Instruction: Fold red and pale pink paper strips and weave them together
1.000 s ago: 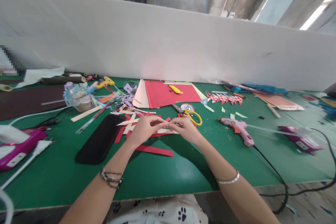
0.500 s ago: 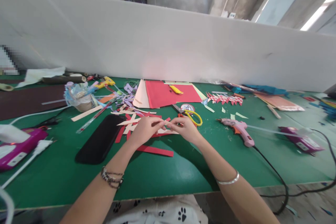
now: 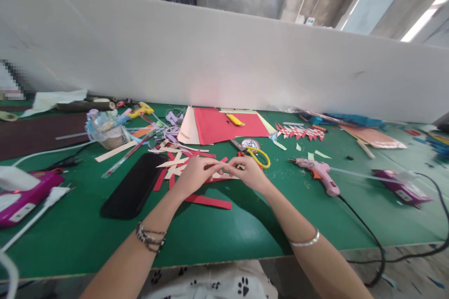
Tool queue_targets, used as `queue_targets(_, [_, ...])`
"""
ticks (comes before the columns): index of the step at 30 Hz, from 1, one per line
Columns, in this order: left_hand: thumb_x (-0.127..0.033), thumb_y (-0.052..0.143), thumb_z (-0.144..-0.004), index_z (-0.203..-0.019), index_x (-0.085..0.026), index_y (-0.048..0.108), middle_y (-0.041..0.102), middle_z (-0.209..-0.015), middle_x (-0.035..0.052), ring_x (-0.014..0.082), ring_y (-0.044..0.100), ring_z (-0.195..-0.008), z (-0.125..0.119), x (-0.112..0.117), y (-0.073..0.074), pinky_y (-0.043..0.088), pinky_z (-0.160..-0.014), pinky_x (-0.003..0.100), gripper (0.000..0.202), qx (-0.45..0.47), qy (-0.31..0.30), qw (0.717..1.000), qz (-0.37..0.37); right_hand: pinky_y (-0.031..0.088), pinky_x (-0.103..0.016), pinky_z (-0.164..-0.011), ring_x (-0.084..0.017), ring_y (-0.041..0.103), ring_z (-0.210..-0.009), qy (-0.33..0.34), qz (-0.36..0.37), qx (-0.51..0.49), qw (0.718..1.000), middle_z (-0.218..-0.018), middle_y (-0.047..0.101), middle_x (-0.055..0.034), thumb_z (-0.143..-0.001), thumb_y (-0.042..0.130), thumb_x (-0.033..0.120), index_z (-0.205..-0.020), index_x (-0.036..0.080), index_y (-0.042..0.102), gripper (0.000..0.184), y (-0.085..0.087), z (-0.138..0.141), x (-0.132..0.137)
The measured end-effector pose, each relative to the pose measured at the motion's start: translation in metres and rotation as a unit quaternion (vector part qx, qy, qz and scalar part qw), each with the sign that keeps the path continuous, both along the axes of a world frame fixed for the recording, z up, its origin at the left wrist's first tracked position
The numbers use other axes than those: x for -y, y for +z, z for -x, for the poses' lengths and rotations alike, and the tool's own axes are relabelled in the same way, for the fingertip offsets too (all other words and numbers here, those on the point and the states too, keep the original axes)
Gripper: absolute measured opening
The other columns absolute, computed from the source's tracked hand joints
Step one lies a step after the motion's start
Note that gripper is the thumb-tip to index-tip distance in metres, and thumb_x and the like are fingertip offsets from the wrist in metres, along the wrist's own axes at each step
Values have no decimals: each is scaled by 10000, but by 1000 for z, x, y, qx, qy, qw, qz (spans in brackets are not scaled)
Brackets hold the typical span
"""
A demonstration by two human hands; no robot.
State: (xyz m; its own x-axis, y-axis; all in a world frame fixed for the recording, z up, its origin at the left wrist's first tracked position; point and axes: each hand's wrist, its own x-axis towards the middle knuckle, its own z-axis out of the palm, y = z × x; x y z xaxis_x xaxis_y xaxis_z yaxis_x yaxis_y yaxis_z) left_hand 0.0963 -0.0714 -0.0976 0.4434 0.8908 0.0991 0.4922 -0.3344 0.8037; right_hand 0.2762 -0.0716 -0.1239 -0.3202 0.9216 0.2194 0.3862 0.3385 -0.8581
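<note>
My left hand (image 3: 197,173) and my right hand (image 3: 248,172) meet fingertip to fingertip above the heap of cut paper. Both are closed in a pinch; whatever lies between the fingers is too small or hidden to make out. Under and around them are red paper strips (image 3: 209,202) and cream paper strips (image 3: 171,163). Just beyond my right hand lie scissors (image 3: 258,156) with yellow handles, close to a round roll of tape or sticker (image 3: 251,144).
A black phone-like slab (image 3: 135,187) lies left of my left hand. Red paper sheets (image 3: 217,126) with a yellow cutter (image 3: 235,120) lie behind. To the right are a pink glue gun (image 3: 321,173), its cord, and a woven red-and-white strip (image 3: 300,131). A white partition (image 3: 224,56) stands behind.
My fingertips have come slightly closer and now overlap, with my left fingers reaching a little further right. Everything on the table stays where it was.
</note>
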Motion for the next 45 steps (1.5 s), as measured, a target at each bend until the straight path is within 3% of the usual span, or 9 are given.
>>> queue_targets(6, [-395, 445, -821, -828, -188, 701, 674, -676, 0, 83, 511, -469, 3, -4, -3, 402, -504, 180, 330, 16, -11, 1000, 9, 333, -203, -505, -87, 433, -533, 3, 16, 6, 1000, -568, 558, -5, -776, 527, 419, -722, 135, 663, 319, 0, -1, 0])
queue_targets(11, [-381, 451, -816, -928, -189, 687, 695, -793, 26, 73, 499, -478, 9, -10, -6, 426, -509, 182, 324, 52, -22, 998, 39, 254, -204, -440, -71, 333, -478, 15, 29, 6, 999, -518, 457, 18, -813, 459, 439, -773, 127, 672, 380, 5, -3, 2])
queue_targets(17, [-400, 477, -796, -943, -150, 676, 696, -807, 49, 76, 503, -491, 11, -10, 1, 421, -470, 174, 351, 61, -8, 996, 70, 212, -214, -426, -68, 300, -461, 11, 40, -13, 999, -504, 413, 28, -794, 486, 431, -784, 132, 671, 352, 5, -4, 1])
queue_targets(23, [-394, 464, -802, -888, -139, 677, 700, -814, 53, 78, 512, -477, 18, -13, 4, 397, -426, 168, 343, 43, 27, 997, 56, 234, -219, -433, -73, 320, -466, -34, 24, -5, 999, -524, 463, 16, -760, 515, 435, -736, 131, 667, 341, 8, -8, -1])
queue_targets(28, [-440, 470, -797, -849, -131, 668, 697, -844, 64, 77, 512, -493, 24, -18, 0, 455, -520, 196, 370, 64, 35, 997, 39, 294, -216, -460, -85, 382, -493, -57, -2, 7, 998, -569, 536, 0, -746, 525, 414, -694, 143, 652, 304, 12, -16, -3])
queue_targets(34, [-408, 476, -783, -759, -127, 674, 666, -647, 36, 83, 495, -475, 25, -19, 6, 473, -572, 216, 345, 67, 73, 995, 22, 320, -228, -474, -98, 397, -492, -115, 27, -21, 993, -542, 509, 8, -699, 552, 412, -692, 149, 630, 274, 12, -24, -6])
queue_targets(40, [-360, 462, -791, -775, -139, 672, 556, -459, -11, 106, 506, -476, 25, -16, 11, 452, -471, 196, 305, 59, 124, 990, 14, 337, -231, -500, -99, 402, -506, -148, 26, -35, 988, -509, 466, 22, -687, 577, 437, -626, 149, 607, 296, 15, -32, -8])
queue_targets(45, [-367, 459, -795, -834, -134, 667, 602, -535, 19, 134, 571, -552, 27, -16, 10, 437, -396, 172, 316, 54, 149, 987, 37, 380, -237, -535, -102, 452, -515, -149, 61, -91, 983, -554, 542, 1, -687, 581, 465, -638, 147, 607, 322, 12, -36, -9])
